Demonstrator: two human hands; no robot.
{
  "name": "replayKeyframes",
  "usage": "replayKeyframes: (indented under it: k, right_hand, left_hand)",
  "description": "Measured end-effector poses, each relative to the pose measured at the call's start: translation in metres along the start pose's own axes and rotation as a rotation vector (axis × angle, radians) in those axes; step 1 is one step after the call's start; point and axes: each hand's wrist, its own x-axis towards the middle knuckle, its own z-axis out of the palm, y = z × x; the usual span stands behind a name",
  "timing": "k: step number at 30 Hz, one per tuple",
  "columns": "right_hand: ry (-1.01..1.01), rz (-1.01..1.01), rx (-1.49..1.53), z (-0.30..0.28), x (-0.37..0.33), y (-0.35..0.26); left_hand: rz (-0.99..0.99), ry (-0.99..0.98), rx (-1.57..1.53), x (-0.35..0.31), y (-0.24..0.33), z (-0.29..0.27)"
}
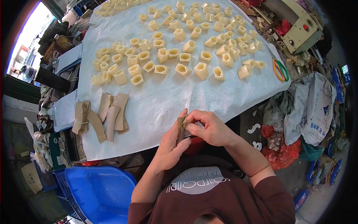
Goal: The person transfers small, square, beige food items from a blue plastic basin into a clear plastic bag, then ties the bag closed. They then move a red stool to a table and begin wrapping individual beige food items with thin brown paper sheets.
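Close to my body, at the near edge of the white-covered table [156, 108], my left hand [168, 145] is closed round a folded tan strip [181, 122]. My right hand [210, 128] pinches the same strip from the other side, near its upper end. Whether the strip is leather or stiff paper I cannot tell. Left of my hands lie several similar tan strips [120, 112], with one bundle [80, 118] tied round with a thin band. Farther back stand many cream-coloured hollow blocks [201, 71], open at one end with ragged rims.
A green-and-yellow pair of ring handles [280, 71] lies at the table's right edge. Below left stands a blue plastic tub [99, 190]. White sacks [317, 108] and red plastic bags [283, 155] crowd the right side. A beige control box [302, 33] stands at the back right.
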Motion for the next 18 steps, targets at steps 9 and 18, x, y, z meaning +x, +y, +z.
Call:
replayKeyframes:
  k: [9, 18]
  right_hand:
    - [0.073, -0.413, -0.366, 0.012, -0.002, 0.001]
    - [-0.102, -0.409, -0.243, 0.002, -0.046, -0.006]
  left_hand:
    - [-0.258, 0.323, -0.436, 0.006, -0.001, 0.004]
    - [-0.219, 0.565, -0.757, 0.016, -0.012, -0.019]
